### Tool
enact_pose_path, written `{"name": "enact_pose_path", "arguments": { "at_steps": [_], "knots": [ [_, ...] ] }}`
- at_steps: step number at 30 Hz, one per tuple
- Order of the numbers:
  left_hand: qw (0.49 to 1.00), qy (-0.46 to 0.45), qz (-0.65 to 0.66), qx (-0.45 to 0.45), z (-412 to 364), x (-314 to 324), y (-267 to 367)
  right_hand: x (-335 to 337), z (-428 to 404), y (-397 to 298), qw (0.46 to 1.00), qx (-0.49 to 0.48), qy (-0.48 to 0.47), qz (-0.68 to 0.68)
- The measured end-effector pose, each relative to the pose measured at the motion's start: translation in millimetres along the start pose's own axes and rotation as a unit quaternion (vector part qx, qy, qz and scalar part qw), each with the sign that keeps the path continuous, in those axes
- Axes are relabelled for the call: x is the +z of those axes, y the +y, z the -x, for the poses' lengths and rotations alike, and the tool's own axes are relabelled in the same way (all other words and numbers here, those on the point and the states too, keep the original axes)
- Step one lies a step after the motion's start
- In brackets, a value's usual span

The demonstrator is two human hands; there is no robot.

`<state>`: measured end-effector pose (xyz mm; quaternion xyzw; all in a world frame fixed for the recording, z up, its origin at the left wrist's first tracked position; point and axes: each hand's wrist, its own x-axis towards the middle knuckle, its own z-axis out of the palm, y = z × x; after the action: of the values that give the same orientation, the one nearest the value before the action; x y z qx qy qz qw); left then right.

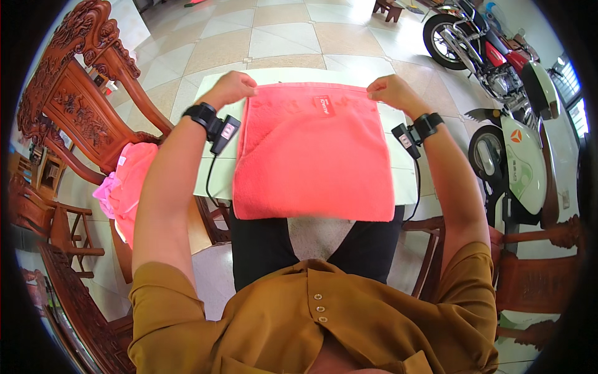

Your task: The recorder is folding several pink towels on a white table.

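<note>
A coral-pink towel [313, 159] lies spread over a small pale table [216, 175], its near edge hanging past the table's front above my knees. Near its far edge is a red label [323, 106] bearing writing. My left hand [236, 88] pinches the towel's far left corner between thumb and fingers. At the far right corner, my right hand [390, 91] grips the cloth the same way. The far edge runs nearly straight between both hands. A slanting crease crosses the towel's left part. Each wrist wears a black strap with a small cabled device.
A carved wooden chair [98, 117] stands at my left, with pink cloths [133, 182] heaped on its seat. To the right are a red motorcycle [495, 61] and a white scooter [525, 163]. Another wooden chair [537, 283] is at lower right. A small stool [388, 9] stands beyond on the tiled floor.
</note>
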<state>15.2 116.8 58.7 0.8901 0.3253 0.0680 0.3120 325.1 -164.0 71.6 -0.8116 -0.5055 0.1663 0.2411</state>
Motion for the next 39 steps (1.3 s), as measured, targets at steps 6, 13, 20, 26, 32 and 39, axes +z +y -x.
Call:
{"name": "enact_pose_path", "arguments": {
  "at_steps": [6,13,20,26,32,39],
  "knots": [
    [0.994,0.031,-0.097,0.034,-9,27,-10,36,-22,31,0.993,-0.009,0.053,0.110],
    [0.994,0.051,-0.094,0.006,-10,26,-10,24,-25,12,0.994,0.056,-0.025,0.093],
    [0.997,0.064,-0.037,0.029,-21,20,-9,29,-34,60,0.996,-0.045,0.072,-0.018],
    [0.993,0.081,-0.079,-0.019,-30,23,-11,26,-38,50,0.999,0.016,0.015,-0.047],
    [0.988,0.107,-0.096,-0.058,-33,29,-9,29,-47,49,0.998,0.047,0.043,-0.021],
    [0.976,0.145,-0.140,-0.086,-40,39,-6,32,-54,46,0.994,0.085,0.056,-0.028]
  ]
}}
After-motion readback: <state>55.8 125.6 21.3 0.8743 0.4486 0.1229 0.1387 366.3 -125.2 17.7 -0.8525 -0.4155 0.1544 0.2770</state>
